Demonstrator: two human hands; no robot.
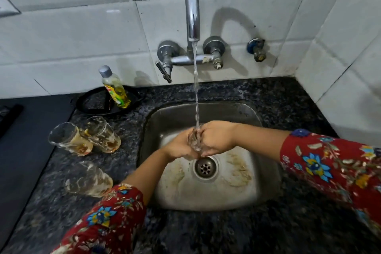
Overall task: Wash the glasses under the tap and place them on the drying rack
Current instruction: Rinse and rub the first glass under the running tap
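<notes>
Sleeve [107,218] is hanging nearest | left hand [177,147] and right hand [217,138] are clamping glass [194,141] between them under tap [192,10] | risk: wet glass could be slipping into sink [247,192] below hands

Nothing legible in view. Only candidate: the soap bottle [114,86] standing in the black tray [90,103] on the counter, left of the tap. Its label [111,91] shows red, green and yellow print, but the lettering is too small and blurred to read. No brand name or number can be made out.
</notes>
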